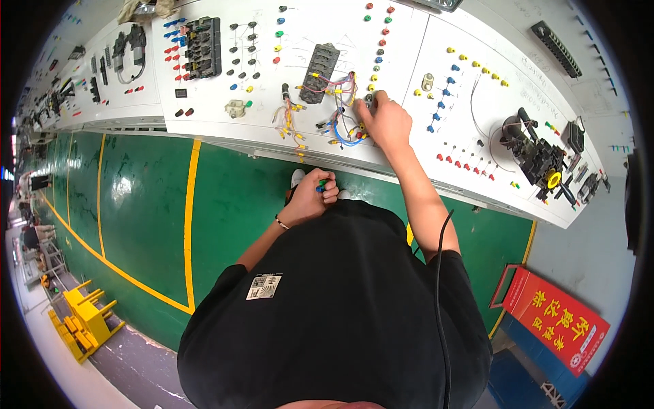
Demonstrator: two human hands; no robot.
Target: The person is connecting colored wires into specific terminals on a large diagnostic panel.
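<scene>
My right hand [387, 124] reaches over the white panel [402, 75], its thumb and fingers pinched at a small dark terminal post [368, 98] low in a column of coloured posts. Just left of these fingertips, thin wires with yellow, blue and red ends [346, 129] hang in a loose bundle. My left hand [312, 195] is held in front of my body, below the panel's front edge. Its fingers are curled around small green and blue plastic pieces [321, 185], perhaps terminal caps, partly hidden by the fingers.
A black slotted connector block [320, 73] and another wire bundle [289, 116] are on the panel to the left. Farther left sits a black fuse-box-like unit [203, 48]. A black mechanism with a yellow ring [535, 153] stands at right. Yellow stools [88, 317] are at lower left.
</scene>
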